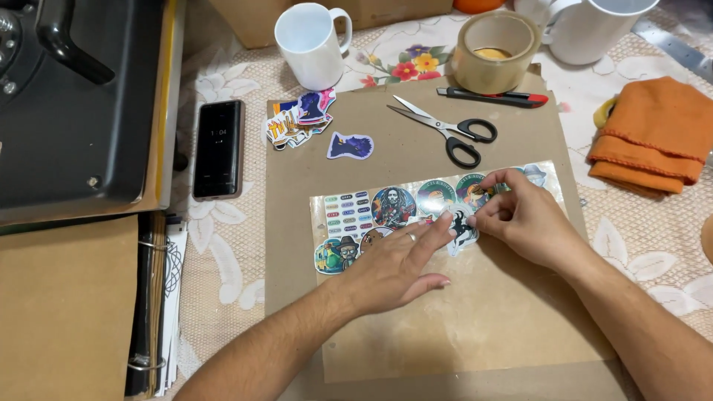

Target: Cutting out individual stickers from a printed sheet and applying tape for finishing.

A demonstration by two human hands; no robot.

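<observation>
In the head view, the left hand (390,263) lay flat and open on the sticker sheet (356,215). At its 2 o'clock, the right hand (520,215) pinched a sticker (462,232) with closed fingertips. Scissors (445,130) lay at 12 o'clock.

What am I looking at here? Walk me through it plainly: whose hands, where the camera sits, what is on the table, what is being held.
One picture, taken by a camera worn on a person's head, looking down at their own bare hands. No machine is doing the work.

The left hand lies flat on a clear sheet covered with stickers, on a brown board. The right hand pinches a small black-and-white sticker at the sheet with its fingertips.

Around them: a loose pile of cut stickers, one single sticker, scissors, a utility knife, a roll of clear tape, two white mugs, a dark phone, an orange cloth, and a black machine at the far left.
</observation>
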